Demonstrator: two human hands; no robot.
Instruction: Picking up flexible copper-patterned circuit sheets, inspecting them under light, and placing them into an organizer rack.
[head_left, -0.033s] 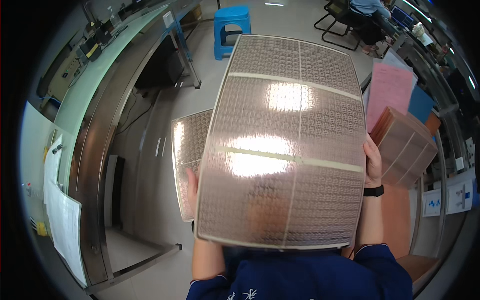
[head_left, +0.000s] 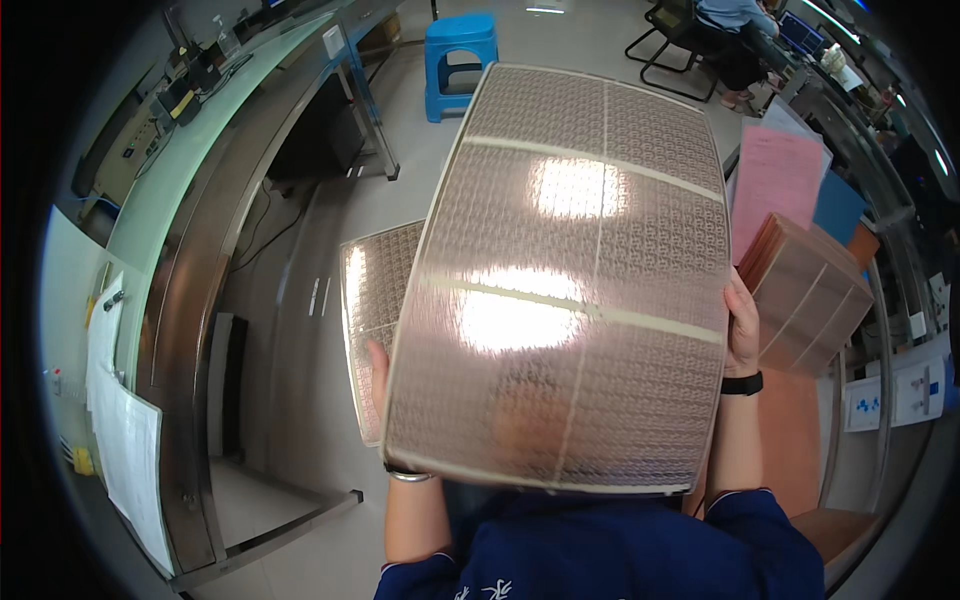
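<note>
Patterned panel [head_left: 565, 385] held; white lettering [head_left: 498, 588] on shirt [head_left: 640, 548]

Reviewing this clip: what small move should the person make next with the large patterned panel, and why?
Probably tilt the patterned panel slightly: bright reflections wash out two patches of its face, and a small change of angle might shift them. The right hand is at its right edge; the left hand, partly hidden, is at its left.

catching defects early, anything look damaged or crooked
No damage shows on the patterned panel between left hand and right hand; bright patches look like glare. The pink sheet looks askew, angled unlike the copper-coloured stack.
</note>
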